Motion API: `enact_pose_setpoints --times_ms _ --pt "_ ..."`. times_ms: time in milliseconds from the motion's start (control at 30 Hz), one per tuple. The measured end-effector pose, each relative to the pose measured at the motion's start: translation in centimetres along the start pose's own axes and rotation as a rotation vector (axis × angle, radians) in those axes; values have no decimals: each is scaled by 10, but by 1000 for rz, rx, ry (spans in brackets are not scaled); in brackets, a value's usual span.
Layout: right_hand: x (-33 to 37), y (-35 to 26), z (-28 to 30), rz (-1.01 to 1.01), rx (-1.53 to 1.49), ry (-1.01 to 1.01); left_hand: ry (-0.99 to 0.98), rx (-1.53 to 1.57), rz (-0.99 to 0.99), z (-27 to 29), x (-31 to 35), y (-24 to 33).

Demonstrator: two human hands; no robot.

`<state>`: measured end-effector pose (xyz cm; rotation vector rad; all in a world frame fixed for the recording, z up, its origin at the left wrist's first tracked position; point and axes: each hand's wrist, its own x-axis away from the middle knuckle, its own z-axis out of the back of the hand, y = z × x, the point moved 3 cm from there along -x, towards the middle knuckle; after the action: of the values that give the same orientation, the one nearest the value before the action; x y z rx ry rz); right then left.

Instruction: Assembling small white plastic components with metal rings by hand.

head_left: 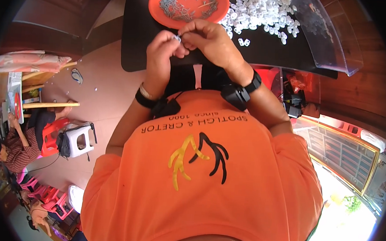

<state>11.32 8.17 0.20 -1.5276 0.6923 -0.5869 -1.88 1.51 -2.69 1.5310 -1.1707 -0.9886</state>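
Both hands were together, near side of the orange plate [153, 4]. Left hand [159, 52] had one small white clip [176, 38] pinched in its fingertips; right hand [215, 41] had thumb and finger pinched closed right beside it. Couldn't tell if they gripped a nail. My read: one piece mid-work. Plenty left: loose grey nails [167, 5] ringed the plate, and a big clip heap [261, 12] lay just right of it, a clip pair [244, 43] nearer. Couldn't tell which clips, if any, were done.
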Motion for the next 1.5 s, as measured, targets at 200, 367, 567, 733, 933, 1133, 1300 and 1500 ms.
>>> enact_pose_setpoints --times_ms 200,367,567,733,933,1133,1300,1500 --pt "14 -4 12 52 301 103 51 189 -210 31 -1 29" --pt "21 -10 23 36 379 154 451 121 -202 96 -5 41" --pt "-10 -42 -11 641 1121 9 303 280 -39 87 3 21" --pt "-52 -30 -50 785 1514 -193 321 307 -83 90 4 16" --pt "-77 -8 -64 817 1760 -262 316 319 -121 87 5 16" --pt "-72 -22 -51 797 1233 -147 277 270 -132 85 6 17" --pt "-45 -35 -29 148 193 -165 161 188 -50 62 13 33" --pt "-19 -24 -21 91 24 -24 -103 235 -30 30 11 41"
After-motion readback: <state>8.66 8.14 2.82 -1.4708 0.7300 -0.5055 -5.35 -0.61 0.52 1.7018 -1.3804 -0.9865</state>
